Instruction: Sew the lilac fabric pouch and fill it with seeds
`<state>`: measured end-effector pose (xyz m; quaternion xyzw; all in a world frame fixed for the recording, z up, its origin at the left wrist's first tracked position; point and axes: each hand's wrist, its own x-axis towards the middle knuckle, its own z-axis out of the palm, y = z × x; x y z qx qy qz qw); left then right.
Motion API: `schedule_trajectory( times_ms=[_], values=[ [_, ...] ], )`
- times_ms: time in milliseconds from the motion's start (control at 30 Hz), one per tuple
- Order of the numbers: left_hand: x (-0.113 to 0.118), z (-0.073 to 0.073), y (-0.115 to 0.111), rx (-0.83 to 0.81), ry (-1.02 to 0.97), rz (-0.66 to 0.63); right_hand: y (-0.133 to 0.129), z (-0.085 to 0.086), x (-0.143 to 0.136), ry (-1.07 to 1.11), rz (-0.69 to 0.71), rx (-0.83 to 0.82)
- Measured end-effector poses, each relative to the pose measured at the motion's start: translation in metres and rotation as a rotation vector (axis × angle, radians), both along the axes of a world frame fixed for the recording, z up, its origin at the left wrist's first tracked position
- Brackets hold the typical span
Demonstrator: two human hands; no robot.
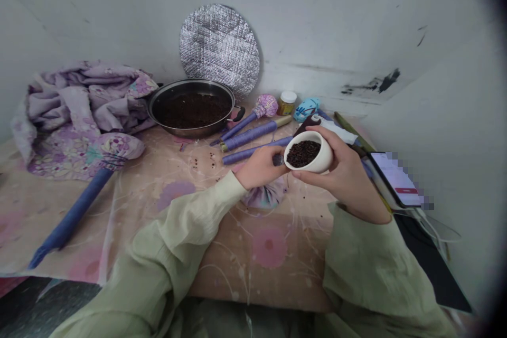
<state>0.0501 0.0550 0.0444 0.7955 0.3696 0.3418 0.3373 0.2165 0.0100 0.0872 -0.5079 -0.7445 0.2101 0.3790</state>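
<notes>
My right hand point(348, 169) is wrapped round a small white cup point(325, 156), tilted so its mouth faces me. Dark brown grains point(303, 153) fill much of the cup. Close against the cup's left side is my left hand point(263, 165), its fingers curled in. A small, glassy-looking thing point(278, 159) shows by its thumb, but I cannot make out what it is. Beneath this hand, a gathered piece of purple patterned cloth point(265, 195) lies on the table, partly covered by the hand.
A two-handled pan point(192, 127) of dark, grainy material stands at the back, before a silver round mat point(219, 47). Purple-wrapped sticks point(249, 135), a lidded jar point(287, 103) and a blue cloth bundle point(306, 109) lie behind my hands. Left is floral cloth point(79, 111); right, a phone point(396, 177).
</notes>
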Motion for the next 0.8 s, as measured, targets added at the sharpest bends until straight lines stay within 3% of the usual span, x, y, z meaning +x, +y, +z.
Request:
schedule_trajectory(
  times_ms=[633,800],
  values=[
    [0.0026,-0.0072,0.0063,-0.066,-0.132,0.025,-0.0013,0.0058,0.0017,0.031,-0.042,0.024],
    [-0.0028,-0.0042,0.0058,0.013,-0.149,0.166,-0.0004,0.0039,0.003,0.04,-0.029,0.021]
  ],
)
